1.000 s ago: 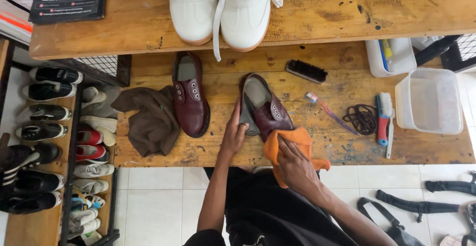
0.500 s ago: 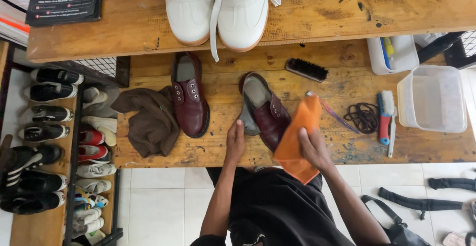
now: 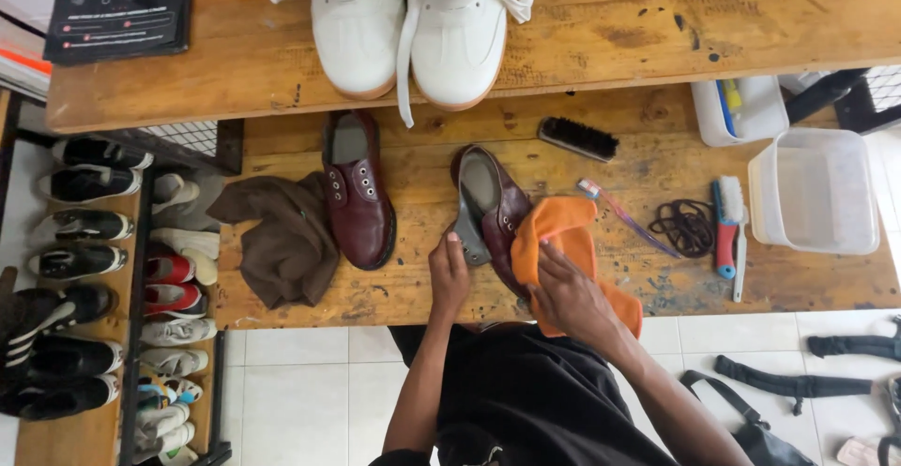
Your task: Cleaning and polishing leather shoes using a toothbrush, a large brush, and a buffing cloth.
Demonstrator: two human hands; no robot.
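Light: even, soft daylight, bright throughout.
Shadows: a dark band under the upper shelf (image 3: 657, 44) along the table's (image 3: 422, 288) far edge; faint ones beside the shoes.
Glare: mild on the white sneakers (image 3: 413, 25) and floor tiles (image 3: 310, 372).
Focus: sharp mid-frame; right hand (image 3: 572, 302) slightly smeared.
Edges: lines bow slightly at the corners.

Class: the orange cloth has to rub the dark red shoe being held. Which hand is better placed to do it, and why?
Right. The right hand already lies on the orange cloth against the shoe; the left hand steadies its other side.
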